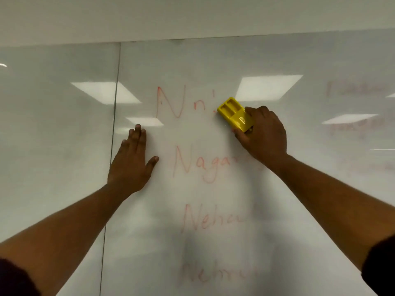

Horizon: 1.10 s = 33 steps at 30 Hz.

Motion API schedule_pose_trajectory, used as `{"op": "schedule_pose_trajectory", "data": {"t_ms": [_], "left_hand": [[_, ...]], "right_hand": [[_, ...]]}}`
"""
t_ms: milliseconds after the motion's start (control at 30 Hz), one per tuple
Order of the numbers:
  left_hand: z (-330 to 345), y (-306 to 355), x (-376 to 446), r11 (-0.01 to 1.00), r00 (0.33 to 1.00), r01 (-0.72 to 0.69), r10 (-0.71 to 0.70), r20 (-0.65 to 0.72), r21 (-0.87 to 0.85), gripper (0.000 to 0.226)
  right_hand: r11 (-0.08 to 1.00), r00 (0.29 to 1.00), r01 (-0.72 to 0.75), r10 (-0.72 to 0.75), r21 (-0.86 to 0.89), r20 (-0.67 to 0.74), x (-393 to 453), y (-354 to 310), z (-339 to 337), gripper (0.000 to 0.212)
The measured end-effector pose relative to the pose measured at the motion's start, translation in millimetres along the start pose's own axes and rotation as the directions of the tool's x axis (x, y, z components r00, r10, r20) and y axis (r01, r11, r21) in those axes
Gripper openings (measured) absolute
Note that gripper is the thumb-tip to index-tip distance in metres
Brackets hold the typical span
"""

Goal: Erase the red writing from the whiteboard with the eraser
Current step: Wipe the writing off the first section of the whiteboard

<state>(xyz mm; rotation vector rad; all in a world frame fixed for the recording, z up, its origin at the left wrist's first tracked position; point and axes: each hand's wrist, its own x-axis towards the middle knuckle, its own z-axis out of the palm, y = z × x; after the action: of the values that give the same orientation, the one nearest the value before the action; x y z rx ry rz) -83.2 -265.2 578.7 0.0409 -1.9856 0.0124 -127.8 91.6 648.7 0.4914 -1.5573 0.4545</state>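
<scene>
A glossy whiteboard (213, 60) fills the view, with faint red writing (179, 103) in several stacked lines down its middle. The top line reads roughly "Nni" and ends beside the eraser. My right hand (263, 133) grips a yellow plastic eraser (234, 114) pressed against the board just right of that top line. Under my right wrist, the second line (201, 165) is partly hidden or wiped. My left hand (133, 161) lies flat on the board left of the writing, fingers spread, holding nothing.
A dark vertical seam (114, 124) between board panels runs down just left of my left hand. Faded reddish smudges of older writing (357, 107) show at the far right. Ceiling-light reflections glare on the board. A plain wall strip (192, 16) lies above the top edge.
</scene>
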Motion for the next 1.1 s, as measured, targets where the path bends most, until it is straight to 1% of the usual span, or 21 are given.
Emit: {"op": "schedule_pose_trajectory", "data": {"t_ms": [67,167,233,300,400,533,600,667,733,800,867,1000,1033,1100], "left_hand": [[16,-7,2,0.998,0.998,-0.055,0.054,-0.031,-0.044,0.08],[41,-14,0,0.992,0.982,-0.087,0.071,-0.174,-0.086,0.078],[50,-18,1,0.99,0.959,-0.115,0.091,-0.269,-0.076,0.077],[55,-22,5,0.987,0.943,-0.145,0.116,-0.311,-0.073,0.077],[58,-24,6,0.985,0.94,-0.155,0.124,-0.318,-0.075,0.078],[57,-24,5,0.988,0.95,-0.145,0.121,-0.288,-0.062,0.078],[56,-23,3,0.987,0.951,-0.147,0.125,-0.284,-0.061,0.078],[55,-22,2,0.987,0.947,-0.151,0.128,-0.295,-0.056,0.077],[56,-23,2,0.987,0.943,-0.151,0.127,-0.307,-0.055,0.076],[57,-23,1,0.987,0.94,-0.149,0.125,-0.318,-0.054,0.076],[57,-23,2,0.987,0.938,-0.149,0.122,-0.324,-0.058,0.076],[57,-23,1,0.987,0.938,-0.147,0.12,-0.326,-0.058,0.076],[57,-23,1,0.988,0.938,-0.146,0.12,-0.325,-0.057,0.076],[57,-23,1,0.988,0.938,-0.147,0.122,-0.325,-0.054,0.076]], "right_hand": [[1.0,0.999,0.011,-0.012,-0.021,-0.045,-4,4,8,0.06],[0.999,0.99,-0.018,0.011,-0.044,-0.138,11,5,18,0.061],[0.998,0.98,-0.061,0.058,-0.012,-0.191,30,-2,23,0.059],[0.992,0.967,-0.117,0.123,0.04,-0.224,47,-15,28,0.057],[0.989,0.963,-0.132,0.143,0.062,-0.23,53,-39,40,0.059],[1.0,0.981,-0.004,0.007,0.015,-0.192,29,-54,51,0.059],[1.0,0.983,0.021,-0.022,-0.007,-0.18,25,-49,48,0.059],[0.999,0.975,-0.039,0.038,-0.002,-0.217,38,-45,45,0.058],[0.99,0.957,-0.139,0.139,0.016,-0.256,58,-46,43,0.056],[0.982,0.947,-0.185,0.184,0.02,-0.265,71,-53,46,0.056],[0.989,0.956,-0.149,0.147,0.011,-0.254,67,-62,49,0.057],[0.998,0.986,0.053,-0.058,-0.038,-0.156,36,-60,51,0.06],[0.996,0.986,0.08,-0.086,-0.048,-0.141,34,-56,50,0.061],[0.997,0.985,0.061,-0.069,-0.056,-0.159,44,-50,47,0.061]]}}
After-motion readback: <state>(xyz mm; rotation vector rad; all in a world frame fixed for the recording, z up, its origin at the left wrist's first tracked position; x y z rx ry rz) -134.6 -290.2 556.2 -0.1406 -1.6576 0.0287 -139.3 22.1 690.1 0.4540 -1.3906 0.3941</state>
